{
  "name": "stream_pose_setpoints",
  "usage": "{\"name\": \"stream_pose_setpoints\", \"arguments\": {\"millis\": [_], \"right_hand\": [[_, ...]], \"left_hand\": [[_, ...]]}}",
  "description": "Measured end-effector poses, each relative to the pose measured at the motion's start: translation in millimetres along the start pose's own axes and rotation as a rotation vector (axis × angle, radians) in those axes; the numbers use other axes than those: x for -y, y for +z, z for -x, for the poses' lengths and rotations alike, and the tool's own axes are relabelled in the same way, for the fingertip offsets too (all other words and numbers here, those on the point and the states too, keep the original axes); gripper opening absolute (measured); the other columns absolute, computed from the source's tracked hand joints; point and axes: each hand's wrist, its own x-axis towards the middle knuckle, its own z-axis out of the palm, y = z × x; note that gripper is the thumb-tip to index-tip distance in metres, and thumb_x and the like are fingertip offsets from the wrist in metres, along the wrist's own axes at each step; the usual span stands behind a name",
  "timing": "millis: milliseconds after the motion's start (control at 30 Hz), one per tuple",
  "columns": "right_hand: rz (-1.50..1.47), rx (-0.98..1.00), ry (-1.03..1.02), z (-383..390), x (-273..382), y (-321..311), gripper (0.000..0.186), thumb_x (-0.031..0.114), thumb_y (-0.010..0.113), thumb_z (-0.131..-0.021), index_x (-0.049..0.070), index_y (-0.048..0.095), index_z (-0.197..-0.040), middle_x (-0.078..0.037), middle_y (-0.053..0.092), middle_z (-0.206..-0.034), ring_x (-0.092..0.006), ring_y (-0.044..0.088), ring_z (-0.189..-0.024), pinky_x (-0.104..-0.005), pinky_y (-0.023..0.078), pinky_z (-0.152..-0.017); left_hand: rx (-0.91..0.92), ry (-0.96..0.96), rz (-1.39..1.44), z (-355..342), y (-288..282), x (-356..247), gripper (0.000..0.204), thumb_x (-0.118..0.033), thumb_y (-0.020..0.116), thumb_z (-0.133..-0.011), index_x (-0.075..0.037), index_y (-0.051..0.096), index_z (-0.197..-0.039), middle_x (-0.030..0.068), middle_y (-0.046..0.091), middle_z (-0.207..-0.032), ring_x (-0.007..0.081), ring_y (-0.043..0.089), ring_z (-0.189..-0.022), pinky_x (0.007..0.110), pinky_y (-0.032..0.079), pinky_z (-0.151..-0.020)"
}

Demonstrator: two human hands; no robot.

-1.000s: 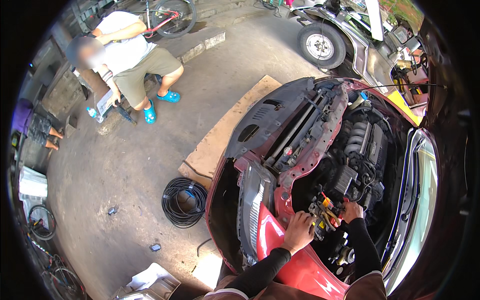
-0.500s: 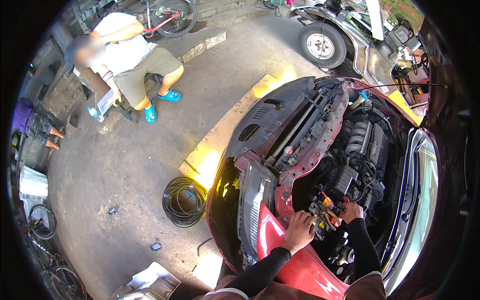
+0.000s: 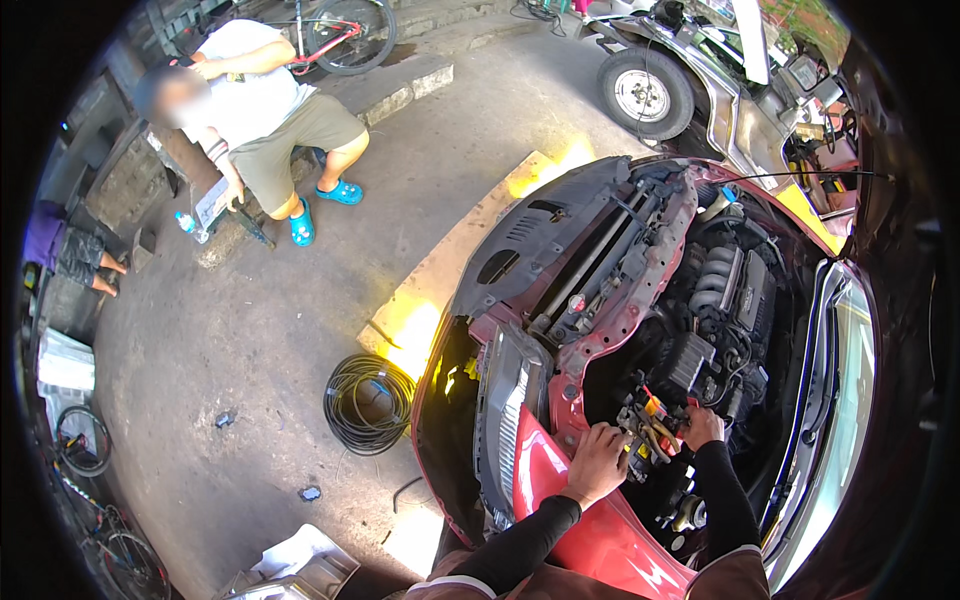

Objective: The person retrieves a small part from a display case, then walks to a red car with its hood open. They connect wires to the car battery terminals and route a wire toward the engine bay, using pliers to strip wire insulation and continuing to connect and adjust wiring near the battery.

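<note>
Both my hands are inside the engine bay of a red car, at the near end, over a cluster of wires, clamps and metal fittings (image 3: 655, 425). My left hand (image 3: 600, 462) leans at the inner edge of the red fender (image 3: 575, 505), its fingers curled onto the cluster's left side near a yellow part; what they grip is hidden. On the other side, my right hand (image 3: 703, 428) is closed, and a bit of red shows at its fingertips. An orange-and-red piece (image 3: 654, 404) stands up between the hands. Beyond lies the engine (image 3: 735, 285).
The headlight (image 3: 508, 415) and black front cover (image 3: 530, 235) lie left of the bay, the windshield (image 3: 845, 350) right. A coil of black hose (image 3: 370, 403) rests on the floor. A person (image 3: 250, 110) sits at the far left; another vehicle's wheel (image 3: 642, 92) stands beyond the car.
</note>
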Motion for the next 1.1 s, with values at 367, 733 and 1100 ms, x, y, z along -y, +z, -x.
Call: {"name": "stream_pose_setpoints", "arguments": {"millis": [367, 733, 1100], "right_hand": [[0.011, 0.015, -0.015, -2, 6, -11, 0.028, 0.022, 0.077, -0.077, 0.011, 0.077, -0.103, -0.019, 0.076, -0.095, -0.0398, 0.074, -0.093, -0.053, 0.058, -0.084], [-0.024, -0.085, 0.022, -2, 1, 6, 0.027, 0.02, 0.077, -0.077, 0.008, 0.073, -0.1, -0.02, 0.075, -0.098, -0.0406, 0.073, -0.095, -0.0541, 0.058, -0.083], [0.005, -0.002, 0.014, -3, 7, -7, 0.029, 0.022, 0.077, -0.075, 0.008, 0.077, -0.101, -0.019, 0.076, -0.096, -0.0392, 0.074, -0.093, -0.0529, 0.058, -0.084]], "left_hand": [[0.061, 0.007, -0.038, 1, 3, 8, 0.031, -0.014, 0.072, -0.087, -0.006, 0.067, -0.116, 0.0107, 0.063, -0.116, 0.0325, 0.055, -0.122, 0.045, 0.045, -0.104], [0.052, 0.01, -0.026, -2, 4, 2, 0.03, -0.016, 0.072, -0.088, -0.006, 0.068, -0.116, 0.0103, 0.064, -0.115, 0.0318, 0.055, -0.121, 0.045, 0.045, -0.103], [0.06, 0.004, -0.038, -1, 3, 5, 0.029, -0.016, 0.073, -0.089, -0.006, 0.068, -0.115, 0.0101, 0.064, -0.114, 0.0318, 0.055, -0.121, 0.045, 0.045, -0.102]]}}
